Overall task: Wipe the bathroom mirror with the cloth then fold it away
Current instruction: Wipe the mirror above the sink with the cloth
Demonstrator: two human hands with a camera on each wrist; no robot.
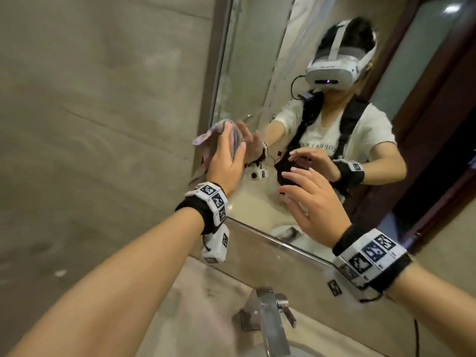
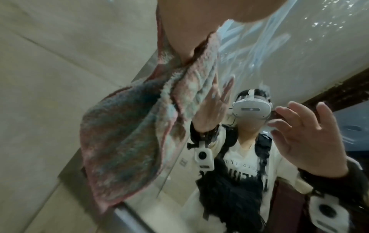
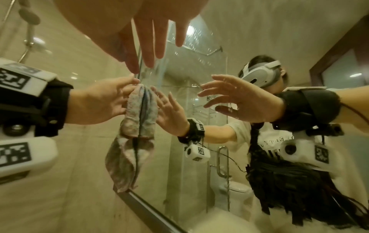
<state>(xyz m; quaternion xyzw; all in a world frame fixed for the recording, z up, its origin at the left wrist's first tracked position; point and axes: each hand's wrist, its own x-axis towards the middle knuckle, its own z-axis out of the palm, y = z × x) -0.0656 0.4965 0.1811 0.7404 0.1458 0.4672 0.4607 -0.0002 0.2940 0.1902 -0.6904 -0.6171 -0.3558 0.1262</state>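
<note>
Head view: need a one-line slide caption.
Left hand presses the cloth flat against the mirror near its left edge; right hand hovers open, above the faucet.

A metal faucet stood on the pale stone counter below, with a small lever on its right side. The wall at the left was of large beige tiles with thin joints. A shower head hung on a rail at the top left of the right wrist view. In the reflection there were a white toilet, a glass shower door with a metal handle, and a dark wooden door frame at the right. Water drops and streaks covered the upper glass.
</note>
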